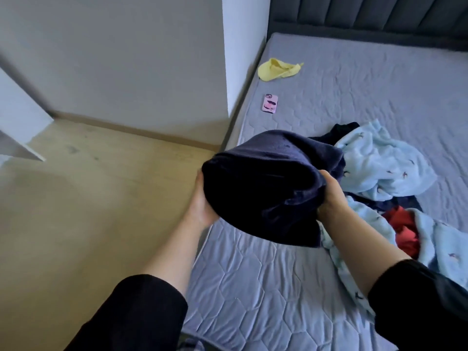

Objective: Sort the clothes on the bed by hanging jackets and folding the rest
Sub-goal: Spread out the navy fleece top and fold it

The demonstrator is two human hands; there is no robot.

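Over the bed (253,287), left edge, you hold navy bundle (266,188) between both hands: right hand (331,196) grips its 3 o'clock end; left hand (202,206) props the 9 o'clock end, fingers hidden, grip unclear. Long axis 9-to-3. Pile (379,168) sits at 3 o'clock, nearer right hand.

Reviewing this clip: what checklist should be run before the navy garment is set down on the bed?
1. Two-handed hold on navy garment: ok; left hand is against one end, right hand grips the other.
2. Fold neat: cannot tell.
3. Bare mattress below: ok.
4. Phone out of the way: ok.
5. Blue garment and red garment sorted: not ok, heaped.
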